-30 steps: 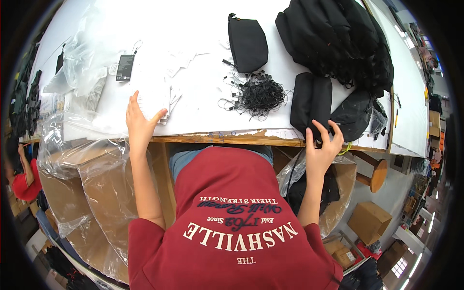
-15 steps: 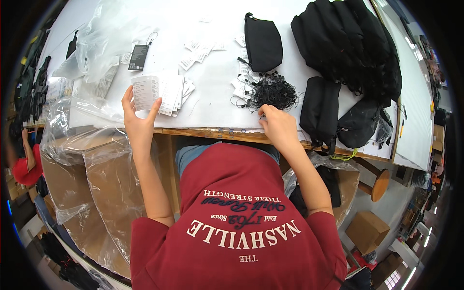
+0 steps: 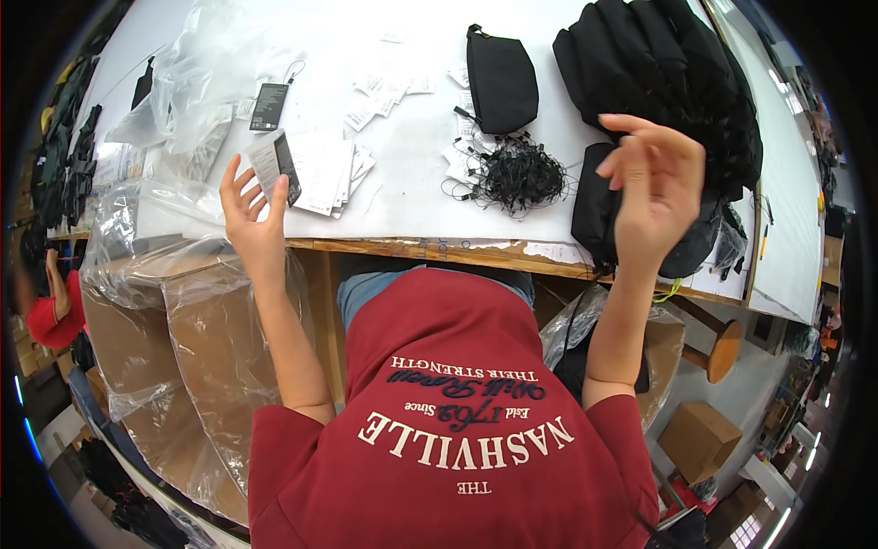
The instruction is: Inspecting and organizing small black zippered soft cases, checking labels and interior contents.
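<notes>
Between the thumb and fingers of my left hand (image 3: 253, 206) is a small folded hang tag (image 3: 274, 163), white on one face and black on the other, tilted up. It stands just left of a stack of white printed cards (image 3: 318, 178). My right hand (image 3: 657, 188) is raised over the black pouches at the right, index finger and thumb apart; I see nothing between them. To its left lies a tangled pile of black tag strings (image 3: 521, 174). An upright black pouch (image 3: 502, 84) lies behind that pile, and another black pouch (image 3: 593, 206) is partly hidden by my right hand.
A heap of black bags (image 3: 654, 64) fills the back right. Loose white labels (image 3: 377, 99) and a black strung tag (image 3: 268, 107) lie on the white table (image 3: 407, 169). Clear plastic (image 3: 197, 78) covers the left side. Plastic-wrapped cartons (image 3: 215, 339) stand below the front edge.
My right hand has left the string pile, rising and moving right over the black pouches. The tag in my left hand has turned so its black face shows.
</notes>
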Tool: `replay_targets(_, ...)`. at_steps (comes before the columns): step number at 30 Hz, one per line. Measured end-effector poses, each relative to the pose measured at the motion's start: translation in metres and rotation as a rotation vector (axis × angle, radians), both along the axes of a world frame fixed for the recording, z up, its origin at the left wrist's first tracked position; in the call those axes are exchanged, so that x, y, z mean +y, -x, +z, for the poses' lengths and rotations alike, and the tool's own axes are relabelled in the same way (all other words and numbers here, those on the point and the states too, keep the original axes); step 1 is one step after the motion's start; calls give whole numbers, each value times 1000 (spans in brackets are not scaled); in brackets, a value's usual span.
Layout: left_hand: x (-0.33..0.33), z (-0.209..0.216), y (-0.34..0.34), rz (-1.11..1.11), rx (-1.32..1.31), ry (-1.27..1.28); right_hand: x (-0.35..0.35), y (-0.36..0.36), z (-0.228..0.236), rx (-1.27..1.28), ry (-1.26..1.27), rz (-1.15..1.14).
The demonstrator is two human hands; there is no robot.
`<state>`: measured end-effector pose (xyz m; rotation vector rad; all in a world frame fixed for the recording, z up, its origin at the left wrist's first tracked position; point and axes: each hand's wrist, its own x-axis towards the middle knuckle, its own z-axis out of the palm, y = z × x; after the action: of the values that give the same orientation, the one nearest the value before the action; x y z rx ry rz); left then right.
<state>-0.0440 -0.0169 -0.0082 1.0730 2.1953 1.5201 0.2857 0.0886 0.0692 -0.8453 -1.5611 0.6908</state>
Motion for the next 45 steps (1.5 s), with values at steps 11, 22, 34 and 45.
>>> replay_targets(11, -2, 14, -69, -533, -249, -188, -43, 42, -15, -113, 482, 387)
replay_targets(22, -4, 34, -103, -641, -47, -187, -62, 62, -26, -267, 318, 339)
replay_targets(34, -3, 37, -106, -648, 77, -172, -61, 59, -36, -156, 397, 353)
replay_targets(45, -2, 36, -100, -688, 284, -295, -55, 51, -38, -81, 330, 372)
